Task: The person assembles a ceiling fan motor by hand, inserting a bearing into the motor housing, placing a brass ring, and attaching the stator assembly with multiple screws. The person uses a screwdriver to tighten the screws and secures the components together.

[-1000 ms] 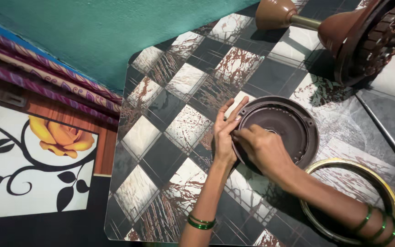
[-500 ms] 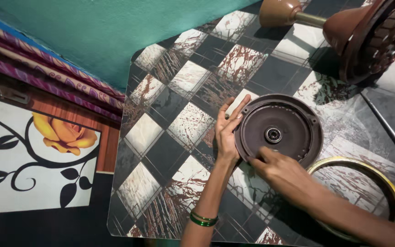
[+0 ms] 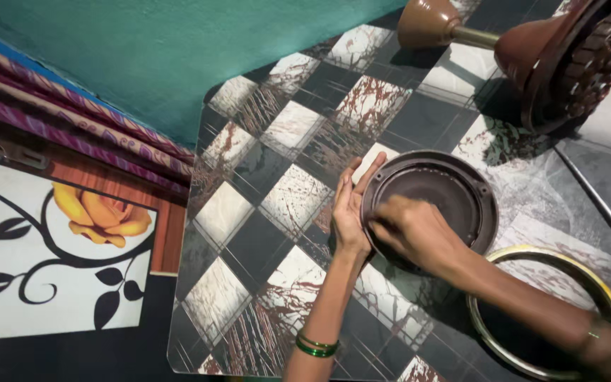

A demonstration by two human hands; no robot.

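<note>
We see a round brown metal cover (image 3: 454,194) lying flat on the checkered desk (image 3: 284,205), hollow side up. Our left hand (image 3: 351,209) braces its rim, grip apart; our right hand (image 3: 411,230) rests inside, grip curled together. A brass ring (image 3: 606,297) lies beside.

The round dish (image 3: 454,194) is placed on the desk (image 3: 277,205), near its middle. The left hand (image 3: 351,209) is laid against its left rim, the right hand (image 3: 415,230) inside it. The ring (image 3: 606,297) is found just right of it, the fan motor (image 3: 567,56) behind it.
</note>
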